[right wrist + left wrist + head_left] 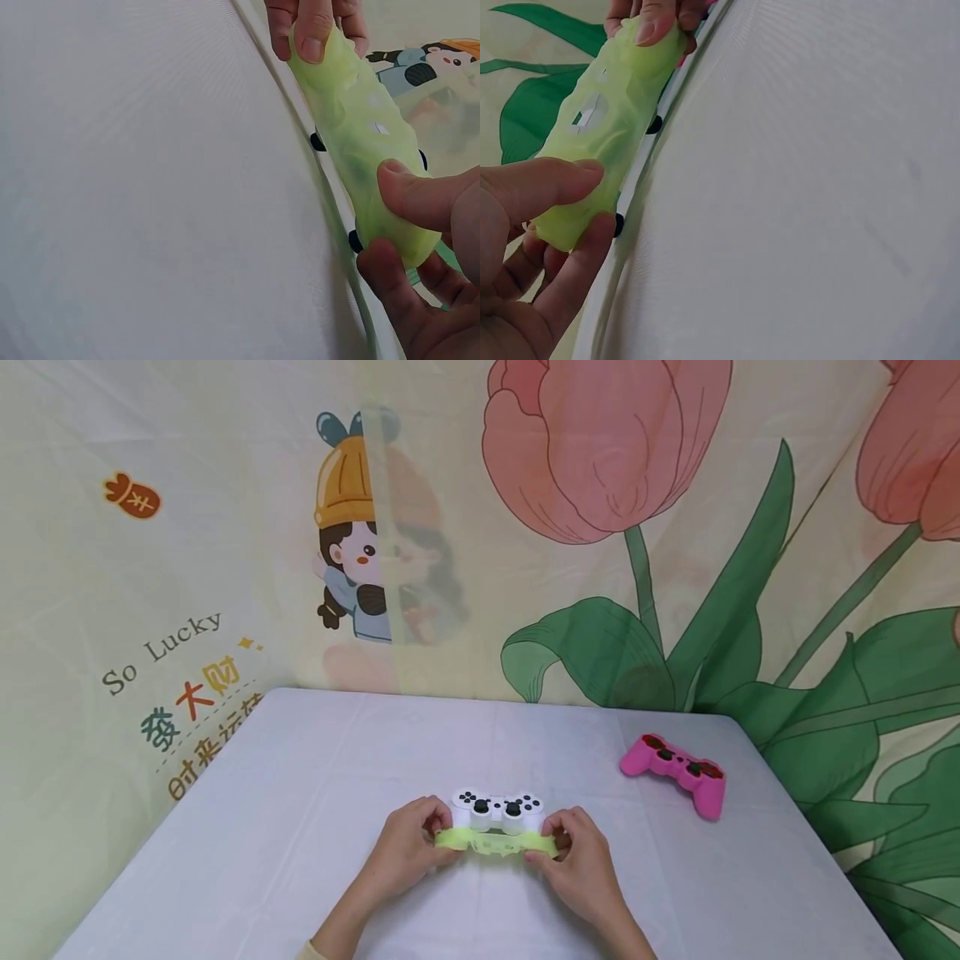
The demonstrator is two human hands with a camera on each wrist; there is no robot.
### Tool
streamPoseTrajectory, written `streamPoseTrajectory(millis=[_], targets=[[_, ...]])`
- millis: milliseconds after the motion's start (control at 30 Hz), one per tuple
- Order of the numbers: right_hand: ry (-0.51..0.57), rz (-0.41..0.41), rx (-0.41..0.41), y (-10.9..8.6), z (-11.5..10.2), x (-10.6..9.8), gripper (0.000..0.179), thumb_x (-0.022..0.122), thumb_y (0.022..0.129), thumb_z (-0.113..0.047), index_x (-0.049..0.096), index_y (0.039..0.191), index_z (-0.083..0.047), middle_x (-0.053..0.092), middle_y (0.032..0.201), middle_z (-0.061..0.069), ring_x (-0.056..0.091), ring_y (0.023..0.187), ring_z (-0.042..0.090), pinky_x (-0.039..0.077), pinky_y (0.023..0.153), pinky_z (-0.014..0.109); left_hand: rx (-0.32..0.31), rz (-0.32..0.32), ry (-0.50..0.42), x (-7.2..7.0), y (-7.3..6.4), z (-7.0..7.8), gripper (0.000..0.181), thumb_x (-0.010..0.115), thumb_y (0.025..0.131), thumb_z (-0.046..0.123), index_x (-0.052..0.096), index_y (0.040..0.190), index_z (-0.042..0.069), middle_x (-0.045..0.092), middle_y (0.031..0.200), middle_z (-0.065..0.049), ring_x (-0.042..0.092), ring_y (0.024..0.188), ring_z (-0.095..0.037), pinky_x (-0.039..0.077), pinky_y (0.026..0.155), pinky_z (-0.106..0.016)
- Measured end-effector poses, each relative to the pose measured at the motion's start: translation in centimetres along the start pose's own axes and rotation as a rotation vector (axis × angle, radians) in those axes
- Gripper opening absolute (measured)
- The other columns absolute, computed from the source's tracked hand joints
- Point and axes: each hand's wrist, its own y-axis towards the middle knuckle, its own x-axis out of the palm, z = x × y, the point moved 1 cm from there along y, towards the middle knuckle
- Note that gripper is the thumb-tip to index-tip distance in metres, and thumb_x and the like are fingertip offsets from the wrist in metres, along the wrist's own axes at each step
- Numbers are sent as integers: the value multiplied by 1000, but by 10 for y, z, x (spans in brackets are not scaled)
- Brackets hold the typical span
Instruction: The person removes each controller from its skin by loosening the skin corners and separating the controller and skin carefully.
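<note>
A white game controller (497, 823) with black sticks and buttons is between my hands, its face up, over the front middle of the table. A translucent lime-green silicone cover (497, 843) lies along its near side. My left hand (408, 845) pinches the cover's left end between thumb and fingers, and at the right end my right hand (583, 862) does likewise. In the left wrist view the soft cover (622, 139) is stretched from one hand to the other, with cut-out holes in it. Black stick tops peek past the cover (345, 142) in the right wrist view.
A pink game controller (680, 767) with red and dark parts lies at the table's back right. White cloth covers the table (420, 743). Behind it hangs a printed curtain (450, 677) with tulips and a cartoon figure.
</note>
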Motion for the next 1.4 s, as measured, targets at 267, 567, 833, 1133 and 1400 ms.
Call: streamPoseTrajectory(millis=[267,567,833,1133,1400], targets=[[166,-130,139,2,5,-3,54,99,72,-9,62,112,-13,59,104,9,65,81,16,58,71,24,-70,-38,-68,1,1,-4,54,100,69,15,59,103,18,56,99,-2,58,91,-16,53,79,-23],[241,-177,241,4,9,-7,49,94,80,-8,62,118,-7,67,114,12,71,93,20,60,80,25,-178,-105,-171,0,-1,-7,50,95,79,28,58,109,15,64,107,-2,64,98,-17,52,86,-30],[211,-162,215,4,11,-5,45,92,81,-7,61,114,-10,66,108,11,70,87,17,60,75,24,-211,-77,-152,1,-1,-7,47,96,77,28,58,102,16,63,98,-1,61,90,-16,50,75,-28],[151,-159,166,3,6,-1,43,91,83,-8,58,111,-11,65,102,8,66,79,14,56,68,24,-195,-17,-106,0,0,-9,41,96,76,23,59,94,17,62,86,2,58,81,-14,48,69,-24],[56,-167,164,3,4,-1,40,89,85,-11,56,109,-12,57,86,2,51,72,13,43,63,22,-186,-17,-91,0,2,-12,41,96,75,25,60,94,17,63,85,4,59,80,-12,48,69,-23]])
